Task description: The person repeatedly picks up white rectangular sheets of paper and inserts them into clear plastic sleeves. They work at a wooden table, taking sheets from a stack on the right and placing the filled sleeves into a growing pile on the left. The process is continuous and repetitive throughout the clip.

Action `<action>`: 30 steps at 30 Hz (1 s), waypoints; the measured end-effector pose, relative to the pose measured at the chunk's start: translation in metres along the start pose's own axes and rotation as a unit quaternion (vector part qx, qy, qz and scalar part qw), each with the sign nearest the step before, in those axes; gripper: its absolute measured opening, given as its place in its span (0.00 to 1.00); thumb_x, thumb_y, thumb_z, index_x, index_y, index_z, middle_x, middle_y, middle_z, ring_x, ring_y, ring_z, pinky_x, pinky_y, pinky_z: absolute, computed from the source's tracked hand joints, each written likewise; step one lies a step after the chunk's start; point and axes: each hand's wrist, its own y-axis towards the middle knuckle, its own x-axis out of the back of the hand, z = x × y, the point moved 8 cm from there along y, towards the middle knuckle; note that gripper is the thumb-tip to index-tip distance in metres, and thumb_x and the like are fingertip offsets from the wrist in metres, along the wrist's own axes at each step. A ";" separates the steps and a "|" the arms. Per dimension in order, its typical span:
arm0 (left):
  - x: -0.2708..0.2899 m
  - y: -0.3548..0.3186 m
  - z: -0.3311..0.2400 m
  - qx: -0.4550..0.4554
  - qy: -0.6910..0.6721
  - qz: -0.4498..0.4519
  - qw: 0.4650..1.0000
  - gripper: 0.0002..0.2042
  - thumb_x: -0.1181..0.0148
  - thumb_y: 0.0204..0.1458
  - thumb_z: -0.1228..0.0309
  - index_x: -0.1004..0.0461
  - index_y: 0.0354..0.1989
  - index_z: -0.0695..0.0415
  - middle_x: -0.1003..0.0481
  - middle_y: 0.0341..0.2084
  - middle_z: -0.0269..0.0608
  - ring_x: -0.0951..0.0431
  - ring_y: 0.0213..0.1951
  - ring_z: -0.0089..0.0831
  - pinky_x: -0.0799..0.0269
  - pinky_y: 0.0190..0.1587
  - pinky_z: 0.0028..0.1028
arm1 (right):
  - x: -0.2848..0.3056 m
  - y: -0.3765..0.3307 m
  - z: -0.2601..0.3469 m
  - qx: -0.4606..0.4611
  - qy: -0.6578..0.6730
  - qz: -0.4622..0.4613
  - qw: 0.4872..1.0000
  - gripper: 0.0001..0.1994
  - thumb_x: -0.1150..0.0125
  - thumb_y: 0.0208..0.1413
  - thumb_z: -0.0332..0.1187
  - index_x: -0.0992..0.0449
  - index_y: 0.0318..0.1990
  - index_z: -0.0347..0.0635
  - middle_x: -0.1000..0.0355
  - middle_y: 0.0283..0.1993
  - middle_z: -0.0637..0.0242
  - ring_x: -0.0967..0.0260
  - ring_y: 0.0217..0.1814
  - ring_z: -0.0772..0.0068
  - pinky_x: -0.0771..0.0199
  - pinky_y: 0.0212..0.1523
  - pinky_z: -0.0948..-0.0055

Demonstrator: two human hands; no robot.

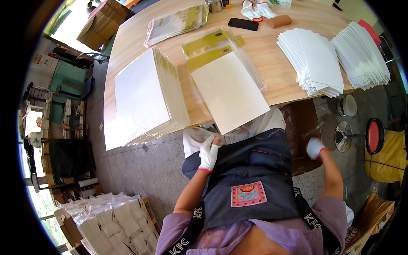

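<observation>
Head view: left hand (208, 154), in a white knit glove with red cuff, lies loosely curled at frame centre against the dark apron (250, 170), gripping nothing. Smooth white rectangular sheet (231, 91), overhanging the wooden table (272, 51) edge, sits just above it, apart. Right hand (315, 148), gloved, blurred at centre right; grip indeterminate.

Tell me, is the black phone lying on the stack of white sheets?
No, the black phone lies on bare wooden table, apart from the white stacks.
</observation>
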 end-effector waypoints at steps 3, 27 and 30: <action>0.003 -0.009 -0.038 -0.240 0.230 -0.116 0.936 0.07 0.36 0.42 0.75 0.31 0.24 0.60 0.26 0.33 0.41 0.25 0.27 0.35 0.29 0.26 0.29 | -0.017 -0.053 0.036 0.074 -0.029 0.143 0.986 0.15 0.43 0.45 0.41 0.24 0.39 0.45 0.26 0.40 0.56 0.30 0.45 0.55 0.29 0.44 0.59; 0.039 0.015 -0.116 0.042 -0.156 0.003 0.987 0.19 0.44 0.52 0.76 0.35 0.54 0.62 0.31 0.25 0.27 0.36 0.24 0.14 0.39 0.26 0.15 | 0.141 -0.040 0.212 0.210 0.737 0.080 0.637 0.08 0.49 0.58 0.37 0.31 0.31 0.45 0.36 0.19 0.74 0.43 0.14 0.86 0.44 0.13 0.85; 0.090 -0.004 -0.159 -0.070 -0.042 -0.049 0.995 0.20 0.47 0.51 0.79 0.35 0.54 0.63 0.31 0.27 0.29 0.34 0.28 0.16 0.37 0.31 0.16 | 0.177 -0.077 0.249 0.261 0.744 0.122 0.603 0.07 0.49 0.58 0.36 0.32 0.33 0.44 0.36 0.20 0.74 0.43 0.15 0.85 0.47 0.13 0.84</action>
